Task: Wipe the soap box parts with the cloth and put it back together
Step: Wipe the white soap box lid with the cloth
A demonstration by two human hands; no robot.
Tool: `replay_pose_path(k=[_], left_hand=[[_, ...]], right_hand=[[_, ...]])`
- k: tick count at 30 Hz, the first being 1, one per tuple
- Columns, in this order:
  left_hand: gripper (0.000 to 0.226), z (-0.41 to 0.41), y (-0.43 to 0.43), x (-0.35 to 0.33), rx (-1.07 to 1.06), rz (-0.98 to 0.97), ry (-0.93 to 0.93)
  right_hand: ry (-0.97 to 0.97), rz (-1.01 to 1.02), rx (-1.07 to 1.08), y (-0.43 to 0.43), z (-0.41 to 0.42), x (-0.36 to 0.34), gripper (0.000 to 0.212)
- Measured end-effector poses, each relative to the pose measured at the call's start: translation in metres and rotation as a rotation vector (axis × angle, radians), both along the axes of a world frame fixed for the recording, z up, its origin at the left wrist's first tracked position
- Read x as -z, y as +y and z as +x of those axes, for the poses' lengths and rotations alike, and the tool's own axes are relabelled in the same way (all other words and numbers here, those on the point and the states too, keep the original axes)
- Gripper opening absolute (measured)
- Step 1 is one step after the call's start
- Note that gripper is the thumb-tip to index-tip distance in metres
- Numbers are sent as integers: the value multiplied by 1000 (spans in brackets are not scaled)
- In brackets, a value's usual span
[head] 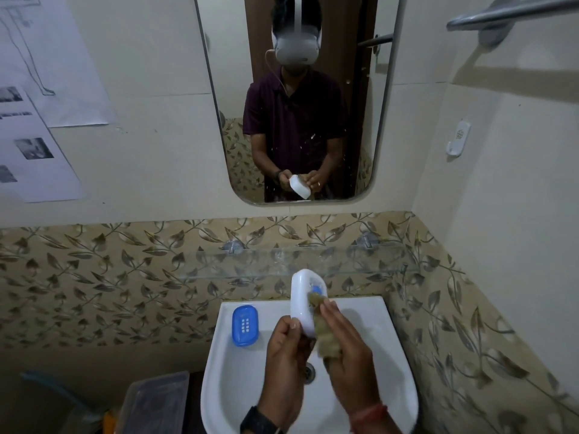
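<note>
Over the sink, my left hand (286, 349) grips the lower end of the white soap box shell (302, 296), which stands on end with its hollow side facing right. My right hand (341, 346) holds a brownish cloth (322, 330) and presses it into the shell's opening with its fingers. A bit of blue shows inside the shell near the top. The blue slotted tray (245, 325) of the soap box lies flat on the sink's back left ledge, apart from both hands.
The white sink (394, 364) has its drain (309, 372) just below my hands. A glass shelf (360, 261) runs along the wall behind the shell. A mirror (369, 120) hangs above. A clear plastic lidded box (155, 402) sits left of the sink.
</note>
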State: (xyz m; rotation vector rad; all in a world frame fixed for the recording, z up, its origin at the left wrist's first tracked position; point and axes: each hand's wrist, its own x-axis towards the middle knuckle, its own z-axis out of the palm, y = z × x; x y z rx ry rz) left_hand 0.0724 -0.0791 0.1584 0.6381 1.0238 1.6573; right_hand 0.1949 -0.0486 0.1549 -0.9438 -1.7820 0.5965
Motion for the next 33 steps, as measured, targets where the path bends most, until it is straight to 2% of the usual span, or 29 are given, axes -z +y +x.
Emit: replay_pose_path(k=[2,5,7,8,10,12,15,17,21,23,27,30,33], left_hand=[[26,-5,0,7,78,-35,21],[33,-12,0,10,151,-109,50],[37,-13,0,11,171,-92,40],[37,-12,-1,12,170,-95,29],[31,-13,-2,13,152,-107,-30],[27,-17,-4,13,134,-112,-112],[30,-22,-4,13,83,-157,-243],[29,-23,-3,10,51,-202,-283],[18,-21,-5,9,9,-347,-98],[23,-23,-4,14,-57,-366,57],[31,-27,-8,22,-168,-246,352],[38,-35,-8,28,-221,-171,502],[42,-40,-8,24,-177,-105,539]], right_hand=[[-28,-171,9,23,3,-13,67],[-130,-296,-62,53,5,-36,61],[-67,-374,-10,58,3,-37,54],[45,-459,43,55,2,-34,47],[391,-692,83,46,0,-23,29],[690,-863,21,35,0,-14,26],[985,-957,-15,25,-2,-8,18],[1064,-990,-35,21,-6,-9,23],[1044,-936,-24,12,-15,-11,29],[989,-898,-11,8,-19,-9,25],[971,-865,6,5,-22,-12,16],[995,-868,35,7,-22,-12,26],[989,-881,17,3,-24,-9,22]])
